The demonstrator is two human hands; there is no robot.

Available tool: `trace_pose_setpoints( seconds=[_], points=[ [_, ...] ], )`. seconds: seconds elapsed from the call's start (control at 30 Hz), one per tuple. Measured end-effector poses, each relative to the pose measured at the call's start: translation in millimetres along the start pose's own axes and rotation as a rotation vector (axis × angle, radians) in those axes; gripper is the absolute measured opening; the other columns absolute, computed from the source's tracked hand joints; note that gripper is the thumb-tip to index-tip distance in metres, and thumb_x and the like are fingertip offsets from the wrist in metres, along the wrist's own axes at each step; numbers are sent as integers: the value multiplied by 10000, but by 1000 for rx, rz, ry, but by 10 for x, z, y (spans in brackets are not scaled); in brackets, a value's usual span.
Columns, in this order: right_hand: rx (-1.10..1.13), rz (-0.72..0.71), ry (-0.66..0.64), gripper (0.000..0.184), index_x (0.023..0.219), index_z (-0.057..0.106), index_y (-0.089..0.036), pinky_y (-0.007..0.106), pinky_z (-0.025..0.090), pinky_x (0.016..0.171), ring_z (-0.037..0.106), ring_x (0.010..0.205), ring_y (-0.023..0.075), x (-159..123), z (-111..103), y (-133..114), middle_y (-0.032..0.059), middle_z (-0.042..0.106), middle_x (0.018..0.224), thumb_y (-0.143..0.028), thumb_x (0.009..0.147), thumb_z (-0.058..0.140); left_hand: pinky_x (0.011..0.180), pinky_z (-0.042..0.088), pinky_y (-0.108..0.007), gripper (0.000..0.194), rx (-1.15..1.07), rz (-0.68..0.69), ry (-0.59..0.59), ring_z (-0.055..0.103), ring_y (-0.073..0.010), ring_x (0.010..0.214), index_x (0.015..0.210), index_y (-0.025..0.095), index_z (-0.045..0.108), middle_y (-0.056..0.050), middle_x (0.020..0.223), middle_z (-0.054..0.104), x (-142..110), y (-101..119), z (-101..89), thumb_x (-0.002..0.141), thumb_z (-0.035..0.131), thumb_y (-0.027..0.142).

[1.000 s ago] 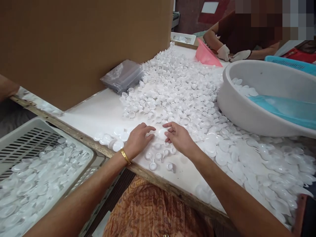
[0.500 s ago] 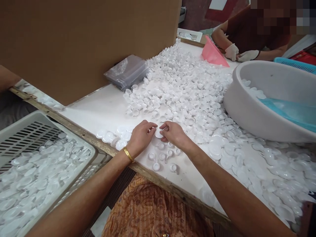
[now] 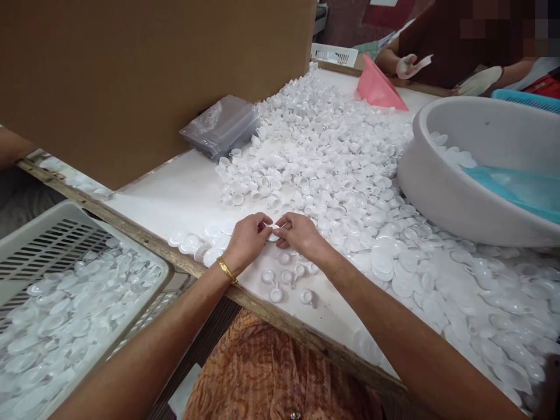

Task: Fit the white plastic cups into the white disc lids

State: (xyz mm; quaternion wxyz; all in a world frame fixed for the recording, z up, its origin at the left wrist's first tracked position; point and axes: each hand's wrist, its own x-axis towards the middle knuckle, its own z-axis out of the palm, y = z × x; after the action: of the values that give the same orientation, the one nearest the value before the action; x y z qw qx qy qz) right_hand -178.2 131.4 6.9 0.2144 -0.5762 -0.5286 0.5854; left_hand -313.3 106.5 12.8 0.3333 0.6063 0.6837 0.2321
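Holding a small white plate (image 3: 273, 233) by its right edge, right hand (image 3: 300, 234): thumb and forefinger pinched on the rim, above the near part of the white table (image 3: 161, 192). Left hand (image 3: 247, 240), gold bracelet (image 3: 226, 269) at the wrist: thumb and forefinger narrow, at the plate's left edge; whether they grip it or only touch, cannot tell.

Near, just below the hands: a loose group of small white cups (image 3: 286, 277), some upside down. Left of the left hand: a cluster of white plates (image 3: 190, 243), some overlapping, near the wooden table edge (image 3: 280, 318).

Centre to far: one broad heap of white cups (image 3: 324, 140), spread across the table. Right: many white plates (image 3: 402, 280), overlapping, reaching to the near right.

Far left of the heap: clear plastic packets (image 3: 221, 125), stacked, beside a large brown board (image 3: 153, 76). Far right: a pink bowl (image 3: 377, 87), tilted; a large grey tub (image 3: 441, 186) containing white pieces and a blue sheet (image 3: 520, 192).

Near left, beside the table: a pale slatted basket (image 3: 160, 265), holding many white pieces. Far right, behind the tub: another person (image 3: 455, 46), dark top, pale gloves.
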Motion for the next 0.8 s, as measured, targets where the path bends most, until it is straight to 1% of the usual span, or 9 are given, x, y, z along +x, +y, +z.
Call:
trace_pose_setpoints(
  seconds=[0.17, 0.27, 0.33, 0.47, 0.53, 0.63, 0.7, 0.73, 0.8],
  points=[
    [26, -35, -16, 64, 827, 545, -161, 217, 541, 522, 644, 554, 122, 68, 46, 76, 8, 619, 664, -167, 821, 608, 544, 459, -239, 174, -194, -98, -74, 610, -133, 552, 845, 155, 621, -7, 680, 626, 48, -50, -10, 741, 534, 264],
    [31, -43, -20, 61, 790, 540, -160, 221, 544, 518, 643, 545, 125, 110, 60, 120, 6, 611, 627, -161, 840, 576, 540, 464, -242, 171, -271, -104, -109, 592, -123, 537, 810, 146, 620, -15, 699, 627, 75, -92, -3, 726, 556, 281],
    [33, -38, -19, 80, 775, 530, -158, 223, 544, 512, 637, 528, 124, 129, 59, 140, 2, 602, 598, -162, 845, 568, 536, 457, -242, 183, -296, -95, -112, 566, -112, 524, 811, 144, 618, -11, 688, 617, 85, -109, 8, 724, 561, 294],
    [39, -30, -28, 121, 744, 510, -161, 219, 544, 514, 628, 514, 111, 127, 37, 141, 2, 609, 594, -174, 852, 564, 521, 401, -234, 193, -169, -16, -63, 510, -103, 513, 796, 163, 621, 12, 613, 578, 91, -128, 41, 750, 536, 330],
    [35, -30, -36, 123, 741, 509, -161, 218, 542, 513, 626, 511, 112, 112, 23, 126, -1, 607, 580, -170, 851, 566, 524, 377, -234, 197, -119, 16, -63, 496, -106, 526, 802, 175, 619, 23, 592, 558, 83, -137, 49, 765, 519, 340],
    [23, -31, -37, 112, 751, 509, -160, 217, 537, 512, 628, 517, 117, 87, 8, 109, -4, 597, 566, -165, 849, 562, 554, 372, -244, 200, 1, 32, -45, 498, -122, 581, 893, 190, 615, 20, 634, 542, 53, -126, 23, 777, 517, 321],
    [8, -39, -34, 109, 753, 510, -160, 213, 532, 517, 630, 527, 116, 69, -2, 112, -3, 597, 582, -173, 850, 558, 604, 393, -263, 233, 131, 47, 18, 514, -137, 645, 977, 200, 609, -6, 740, 547, 36, -80, -17, 784, 524, 300],
    [-2, -47, -31, 107, 758, 514, -162, 211, 528, 520, 632, 533, 115, 59, -8, 117, -1, 603, 601, -189, 853, 556, 638, 406, -275, 245, 184, 65, 67, 523, -145, 684, 1007, 203, 606, -23, 805, 544, 37, -42, -37, 796, 517, 292],
    [-27, -68, -18, 103, 783, 530, -169, 213, 521, 523, 636, 545, 117, 41, -26, 131, 7, 620, 654, -233, 864, 541, 713, 422, -298, 250, 257, 144, 188, 532, -162, 771, 1032, 202, 605, -54, 914, 525, 77, 61, -57, 831, 480, 281]
  ],
)
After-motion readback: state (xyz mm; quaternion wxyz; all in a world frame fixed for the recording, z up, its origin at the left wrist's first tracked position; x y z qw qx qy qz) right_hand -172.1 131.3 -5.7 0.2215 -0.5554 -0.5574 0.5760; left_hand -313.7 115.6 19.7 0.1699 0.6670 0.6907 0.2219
